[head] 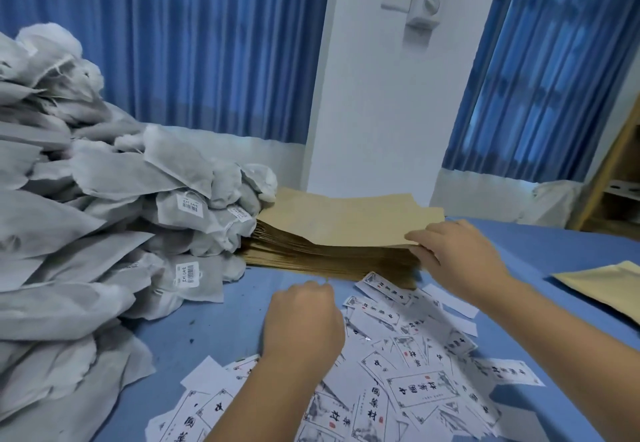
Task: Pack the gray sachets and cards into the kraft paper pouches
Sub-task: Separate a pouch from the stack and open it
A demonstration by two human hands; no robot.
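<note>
Cool, dim, bluish daylight through curtains point(207, 43); soft, slightly blurred, edges bowed.

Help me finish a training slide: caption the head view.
Right hand grips the top kraft pouch on its stack, left hand at scattered cards, gray sachets piled at left.

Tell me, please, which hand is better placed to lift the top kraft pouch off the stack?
The right hand: its fingers hold the top kraft pouch at its right corner. The left hand is over the cards, apart from it.
</note>
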